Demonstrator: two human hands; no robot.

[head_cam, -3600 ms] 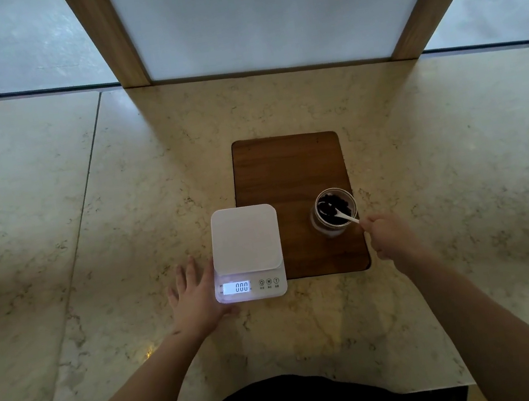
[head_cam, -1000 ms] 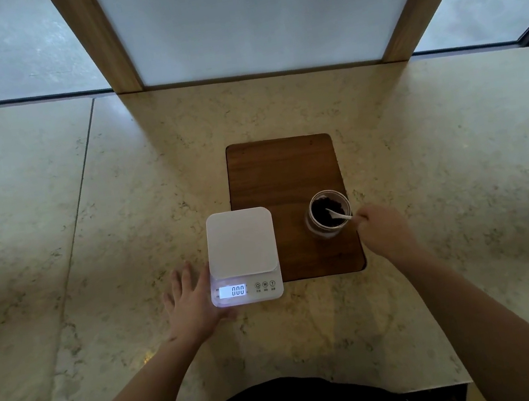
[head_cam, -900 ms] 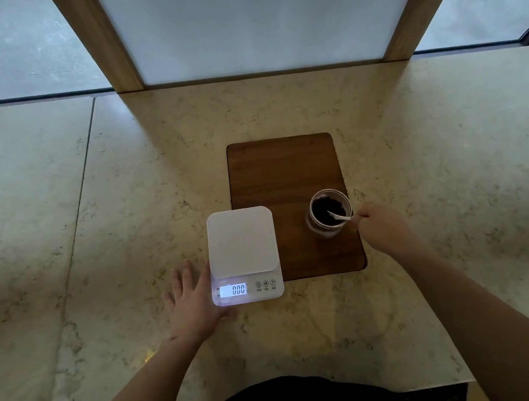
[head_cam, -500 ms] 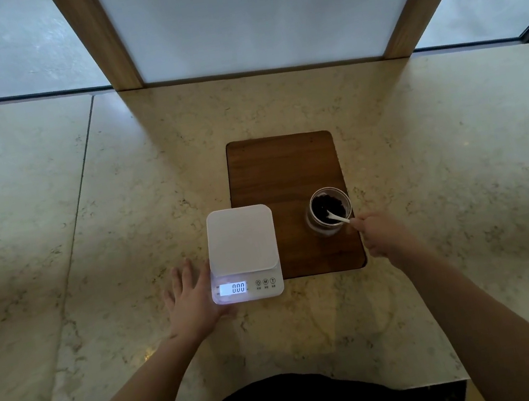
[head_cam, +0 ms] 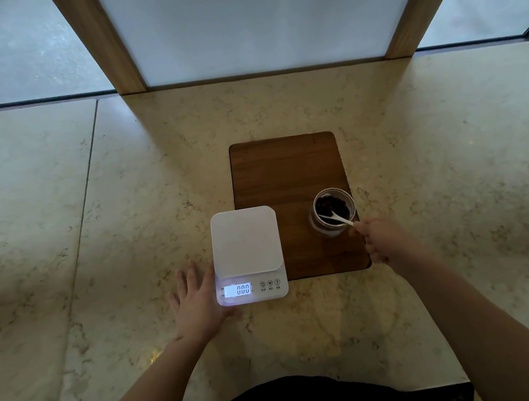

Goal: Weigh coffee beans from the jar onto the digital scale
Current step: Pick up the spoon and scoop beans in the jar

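A white digital scale [head_cam: 245, 241] stands on the marble counter, its lit display reading 0.00 and its platform bare. My left hand [head_cam: 196, 301] lies flat and open on the counter, touching the scale's left front corner. A small glass jar [head_cam: 334, 211] of dark coffee beans [head_cam: 326, 206] stands on the right front part of a wooden board [head_cam: 287, 176]. My right hand [head_cam: 383, 240] pinches the handle of a white spoon [head_cam: 337, 218], whose bowl is down inside the jar among the beans.
The marble counter [head_cam: 121, 223] has a seam running down its left side. Wooden posts and a white panel rise at the far edge. The counter's front edge lies just before my body.
The spoon has stayed in the jar with small shifts of my right hand. My left hand has kept its place beside the scale. The display still reads 0.00.
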